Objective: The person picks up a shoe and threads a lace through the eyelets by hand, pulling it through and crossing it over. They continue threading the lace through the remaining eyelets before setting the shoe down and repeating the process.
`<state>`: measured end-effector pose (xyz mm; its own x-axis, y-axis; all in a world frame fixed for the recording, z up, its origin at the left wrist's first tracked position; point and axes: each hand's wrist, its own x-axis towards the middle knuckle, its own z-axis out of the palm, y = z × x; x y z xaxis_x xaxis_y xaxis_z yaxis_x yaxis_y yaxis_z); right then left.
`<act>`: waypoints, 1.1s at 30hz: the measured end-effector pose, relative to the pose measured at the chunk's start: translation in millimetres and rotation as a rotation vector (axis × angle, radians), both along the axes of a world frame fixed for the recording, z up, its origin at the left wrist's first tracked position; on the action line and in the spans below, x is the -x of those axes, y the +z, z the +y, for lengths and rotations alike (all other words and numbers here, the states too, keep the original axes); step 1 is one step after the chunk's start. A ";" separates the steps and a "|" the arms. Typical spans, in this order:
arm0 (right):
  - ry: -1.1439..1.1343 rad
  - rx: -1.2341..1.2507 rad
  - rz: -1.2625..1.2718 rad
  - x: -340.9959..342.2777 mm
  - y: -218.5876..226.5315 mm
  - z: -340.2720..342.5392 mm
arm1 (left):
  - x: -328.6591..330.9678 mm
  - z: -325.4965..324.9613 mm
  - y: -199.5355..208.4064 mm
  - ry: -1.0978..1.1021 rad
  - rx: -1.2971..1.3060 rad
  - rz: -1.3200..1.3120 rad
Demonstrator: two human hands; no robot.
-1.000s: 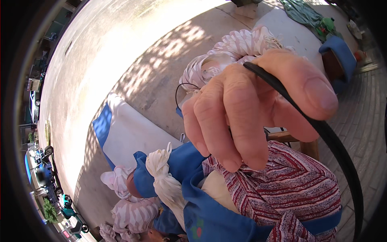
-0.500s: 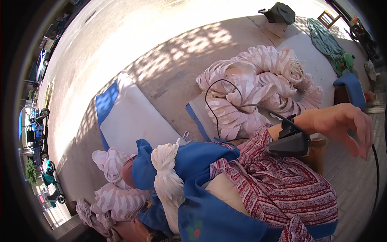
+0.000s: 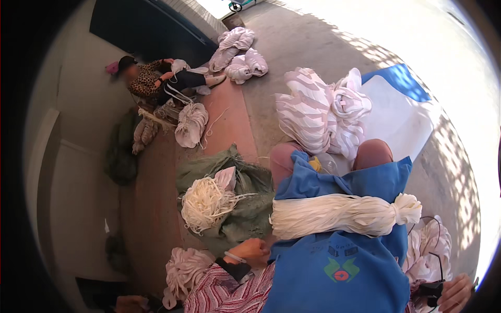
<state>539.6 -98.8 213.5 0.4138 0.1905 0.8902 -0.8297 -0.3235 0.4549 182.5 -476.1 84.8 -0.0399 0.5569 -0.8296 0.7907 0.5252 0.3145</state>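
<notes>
Nearest, the person's right hand (image 3: 455,293) hangs low at the right beside a black wrist device (image 3: 432,292), its fingers close together; whether they pinch anything cannot be told. The left hand (image 3: 254,252) is curled at the left edge of the blue cloth apron (image 3: 308,268), its fingertips hidden, so their grip cannot be told either. Across the apron on the lap lies a long cream bundle of thin strips (image 3: 339,215), tied toward its right end. Left of it, a loose cream heap of strips (image 3: 204,203) rests on a dark green woven sack (image 3: 250,215). Farther, beyond the knees, stand pink-and-white banded bundles (image 3: 308,112); far left sits a person in a leopard-print top (image 3: 146,82).
</notes>
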 end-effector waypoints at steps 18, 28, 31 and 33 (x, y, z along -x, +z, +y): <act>-0.034 -0.448 -0.165 -0.5 18.1 172.1 | 98.7 185.4 87.1 -0.110 -0.315 -0.024; -0.222 -0.659 -0.607 -110.9 81.9 136.8 | 55.9 283.5 81.4 -0.308 -0.406 -0.130; -0.312 -0.712 -0.761 -139.5 104.2 90.7 | 44.3 303.4 80.2 -0.399 -0.450 -0.171; -0.378 -0.752 -0.882 -162.6 120.8 59.1 | 28.3 323.0 74.4 -0.465 -0.492 -0.212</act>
